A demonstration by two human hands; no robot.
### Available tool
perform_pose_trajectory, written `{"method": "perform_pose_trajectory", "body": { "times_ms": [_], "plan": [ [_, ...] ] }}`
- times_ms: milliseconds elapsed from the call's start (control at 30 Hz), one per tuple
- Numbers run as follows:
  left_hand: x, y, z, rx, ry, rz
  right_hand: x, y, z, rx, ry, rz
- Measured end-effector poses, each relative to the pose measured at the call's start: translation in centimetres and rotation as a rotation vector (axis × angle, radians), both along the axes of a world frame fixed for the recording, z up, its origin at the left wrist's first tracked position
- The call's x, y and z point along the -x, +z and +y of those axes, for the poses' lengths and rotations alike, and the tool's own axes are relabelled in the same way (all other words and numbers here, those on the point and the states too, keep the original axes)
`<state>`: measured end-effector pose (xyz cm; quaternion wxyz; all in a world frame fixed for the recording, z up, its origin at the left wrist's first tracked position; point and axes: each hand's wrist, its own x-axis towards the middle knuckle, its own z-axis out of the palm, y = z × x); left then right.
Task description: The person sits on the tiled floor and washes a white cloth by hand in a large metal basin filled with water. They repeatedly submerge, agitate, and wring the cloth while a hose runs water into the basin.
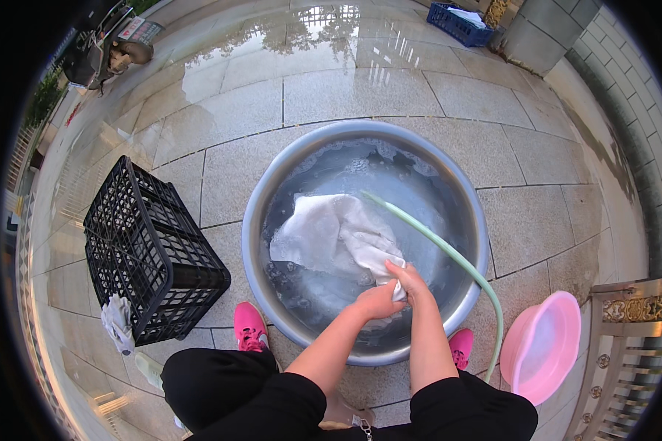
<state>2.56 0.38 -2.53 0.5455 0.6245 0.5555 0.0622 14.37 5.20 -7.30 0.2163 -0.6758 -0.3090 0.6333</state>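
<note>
In front of me a large round metal basin (251,220) holds soapy water. A wet white cloth (317,229) lies partly in the water, its near end bunched up between my hands. My left hand (380,300) is closed on that bunched end. Close beside it on the right, my right hand (411,280) grips the same cloth, thumb on top. A pale green hose (436,240) crosses the basin's right rim, and its free end lies over the water, up and to the right of the cloth.
A black plastic crate (171,270) stands left of the basin, a whitish cloth (118,324) hanging at its near corner. A pink plastic basin (516,353) is at the right near a metal gate (612,325). Farther off are a blue crate (458,27) and a parked scooter (107,52) on wet paving.
</note>
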Motion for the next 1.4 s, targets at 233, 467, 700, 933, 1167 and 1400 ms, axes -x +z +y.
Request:
{"method": "perform_pose_trajectory", "body": {
  "times_ms": [233, 467, 700, 933, 1167, 1400],
  "plan": [
    [3.0, -2.4, 0.3, 0.347, 0.567, -0.277, 1.7, -1.7, -1.4, -0.177, -0.216, -0.159],
    [4.5, -0.8, 2.8, 0.608, 1.182, -0.968, 5.2, 2.9, -3.6, -0.546, 0.076, -0.323],
    [5.3, -4.1, 2.4, 0.465, 1.17, -1.076, 8.7, 6.8, -6.2, -0.866, 0.305, -0.44],
    [2.2, -2.8, 1.6, 0.408, 1.382, -0.8, 6.1, 3.7, -3.8, -0.57, 0.138, -0.691],
    [0.7, -5.1, 0.2, 0.074, 1.005, -0.42, 2.0, 1.1, -2.7, -0.267, 0.3, -0.722],
    [-0.6, -7.3, -1.3, -0.469, 0.774, 0.261, -2.9, -5.1, -1.6, 0.145, 0.312, -0.492]
  ]
}}
